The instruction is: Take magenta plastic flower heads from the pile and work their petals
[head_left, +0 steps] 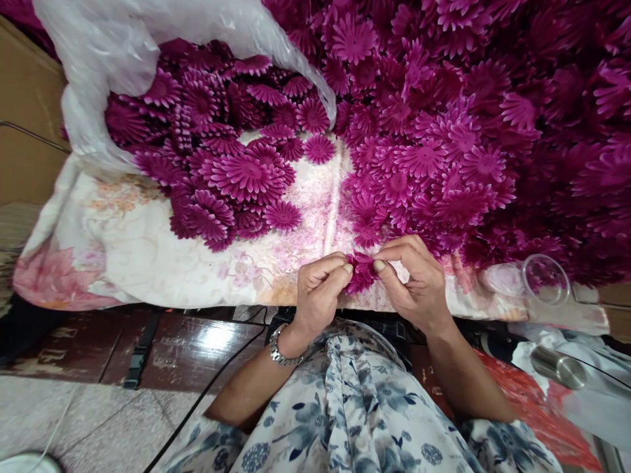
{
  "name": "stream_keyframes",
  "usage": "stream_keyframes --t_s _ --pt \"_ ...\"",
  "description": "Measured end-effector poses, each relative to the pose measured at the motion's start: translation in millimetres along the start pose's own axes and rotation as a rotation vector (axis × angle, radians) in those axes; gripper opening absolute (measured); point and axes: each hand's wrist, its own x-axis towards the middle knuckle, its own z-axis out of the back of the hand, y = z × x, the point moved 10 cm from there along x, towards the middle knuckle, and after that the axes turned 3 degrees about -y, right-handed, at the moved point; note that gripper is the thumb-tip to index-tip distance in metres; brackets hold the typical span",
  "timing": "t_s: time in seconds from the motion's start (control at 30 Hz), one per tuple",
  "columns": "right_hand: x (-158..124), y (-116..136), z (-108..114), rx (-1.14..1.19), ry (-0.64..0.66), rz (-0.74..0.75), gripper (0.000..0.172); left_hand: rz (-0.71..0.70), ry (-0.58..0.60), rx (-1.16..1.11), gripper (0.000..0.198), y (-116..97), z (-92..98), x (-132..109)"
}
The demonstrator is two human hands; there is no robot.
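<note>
Between my two hands is a magenta fabric flower [362, 272], held near the front edge of the cloth-covered table. My left hand [321, 284] pinches its left side between thumb and forefinger. From the other side, my right hand [413, 279] grips a petal edge with thumb and index finger. Ahead of the right hand spreads a large heap of fluffed magenta flowers [424, 157]. Flatter, stacked flower pieces [246, 174] spill from a clear plastic bag [113, 59] at the left.
A floral cloth [133, 253] covers the table. At the right edge stands a clear plastic cup [545, 280]. Beyond my right arm lie a metal cylinder [559, 368] and a red plastic bag [537, 410]. A black cable [210, 387] runs down at the left.
</note>
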Motion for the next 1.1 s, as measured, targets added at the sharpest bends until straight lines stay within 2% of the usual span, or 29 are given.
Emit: stream_keyframes --t_s 0.13,0.2,0.27,0.43,0.53,0.7,0.83,0.93,1.03,1.1 --pt "-1 -14 11 0.022 -0.073 -0.099 0.008 0.03 -0.062 0.024 0.033 5 7.9 -1" --pt "-2 -21 10 0.062 -0.067 -0.16 0.01 0.041 -0.074 0.039 0.032 6 10.0 -1" --pt "-4 -30 7 0.143 -0.056 -0.243 0.011 0.048 -0.077 0.053 0.031 6 11.6 -1" --pt "-12 -58 4 0.409 -0.118 -0.473 0.021 0.03 -0.113 0.053 0.031 2 20.5 2" --pt "-9 -58 -6 0.462 -0.051 -0.474 0.023 -0.003 -0.063 0.091 0.031 -4 14.6 5" --pt "-12 -47 -23 0.375 0.108 -0.448 0.029 -0.076 0.126 0.255 0.032 -19 -13.5 6" --pt "-18 -44 -23 0.406 0.154 -0.455 0.038 -0.144 0.146 0.34 0.03 -29 -19.8 6" --pt "-20 -43 -26 0.42 0.217 -0.446 0.034 -0.193 0.183 0.376 0.029 -35 -24.1 4" --pt "-17 -48 -18 0.358 0.145 -0.452 0.022 -0.217 0.239 0.38 0.027 -38 -26.9 1" --pt "-13 -50 -9 0.308 0.064 -0.432 0.019 -0.177 0.256 0.336 0.027 -35 -23.7 0"
